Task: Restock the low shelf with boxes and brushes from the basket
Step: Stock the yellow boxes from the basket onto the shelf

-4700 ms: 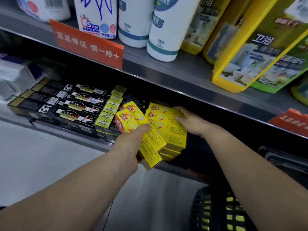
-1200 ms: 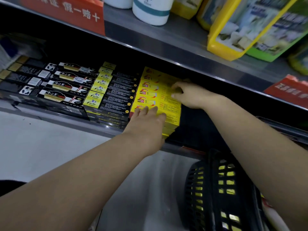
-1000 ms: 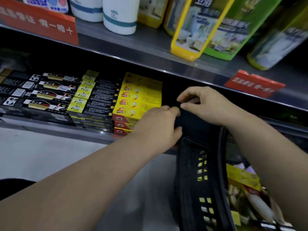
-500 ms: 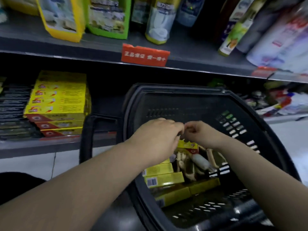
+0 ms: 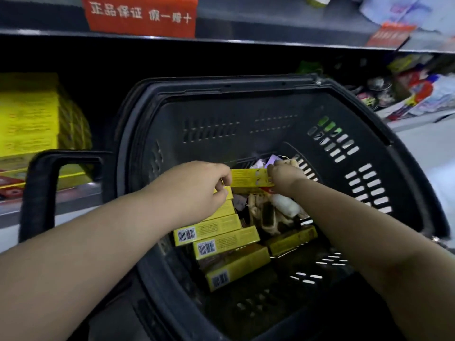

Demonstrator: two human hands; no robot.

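Observation:
A black plastic basket (image 5: 246, 112) stands before the low shelf (image 5: 49, 203). Inside it lie several yellow boxes (image 5: 226, 241) with barcodes and a heap of brushes (image 5: 275, 207) with pale handles. Both my hands are down in the basket. My left hand (image 5: 197, 190) and my right hand (image 5: 285, 178) each grip one end of a single yellow box (image 5: 250, 177), held level above the others. A stack of yellow boxes (image 5: 32, 119) sits on the low shelf at the left.
The basket's black handle (image 5: 41, 188) sticks up at the left, in front of the shelf edge. An upper shelf with a red sign (image 5: 140, 16) hangs over the basket. Mixed packets (image 5: 418, 94) lie on the low shelf at the right.
My hands left the stacked boxes on the shelf and dropped into the basket. They now hold one yellow box between them, lifted off the pile.

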